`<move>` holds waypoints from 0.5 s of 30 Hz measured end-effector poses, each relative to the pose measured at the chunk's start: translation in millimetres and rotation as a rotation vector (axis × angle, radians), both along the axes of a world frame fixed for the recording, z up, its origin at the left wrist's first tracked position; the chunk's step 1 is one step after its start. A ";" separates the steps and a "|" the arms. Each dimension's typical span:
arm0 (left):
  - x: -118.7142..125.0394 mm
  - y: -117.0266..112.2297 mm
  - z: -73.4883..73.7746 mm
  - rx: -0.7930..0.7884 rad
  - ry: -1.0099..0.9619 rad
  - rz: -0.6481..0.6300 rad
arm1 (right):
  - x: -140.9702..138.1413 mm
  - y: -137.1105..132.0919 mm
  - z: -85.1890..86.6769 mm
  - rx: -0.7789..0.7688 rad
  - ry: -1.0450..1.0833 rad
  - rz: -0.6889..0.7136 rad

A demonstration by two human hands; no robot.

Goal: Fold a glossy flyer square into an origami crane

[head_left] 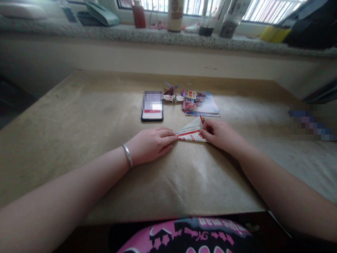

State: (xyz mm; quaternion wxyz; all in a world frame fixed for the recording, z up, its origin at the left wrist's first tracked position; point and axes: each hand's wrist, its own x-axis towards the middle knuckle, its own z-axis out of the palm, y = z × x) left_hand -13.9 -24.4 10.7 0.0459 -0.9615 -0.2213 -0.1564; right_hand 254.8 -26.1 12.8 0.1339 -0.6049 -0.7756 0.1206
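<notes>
1. Closest to you is your pink and black shirt [184, 235], at the bottom edge.
2. Your two bare arms reach out over the brown table [79, 147].
3. Your left hand [151, 144] lies low on the table, with its fingers stretched out and close together. Its fingertips press on the left tip of the folded paper [191, 133]. It grips nothing.
4. A silver bracelet [127, 155] sits on your left wrist.
5. The folded paper lies on the table between your hands. It is pointy and white with red print, and one flap sticks up on the right.
6. Your right hand [221, 135] has curled fingers and pinches the right corner of the folded paper.
7. Behind the paper a phone [152, 114] lies flat. Just right of it are a little paper bird [170, 94] and a stack of colourful sheets [201, 105].
</notes>
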 end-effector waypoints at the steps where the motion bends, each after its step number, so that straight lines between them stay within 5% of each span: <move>1: -0.3 0.1 -0.2 0.003 -0.013 -0.007 | 0.5 -0.3 0.0 0.007 -0.011 -0.003; 8: -0.1 1.4 -1.9 -0.001 0.000 -0.065 | 2.8 -3.1 1.8 0.327 -0.202 -0.031; 11: 0.1 1.6 -2.0 -0.001 0.005 -0.058 | -3.9 -7.0 4.1 0.505 -0.246 0.082; 15: 0.7 1.5 -1.6 0.002 -0.001 -0.069 | -17.4 -14.0 5.2 0.543 -0.279 0.328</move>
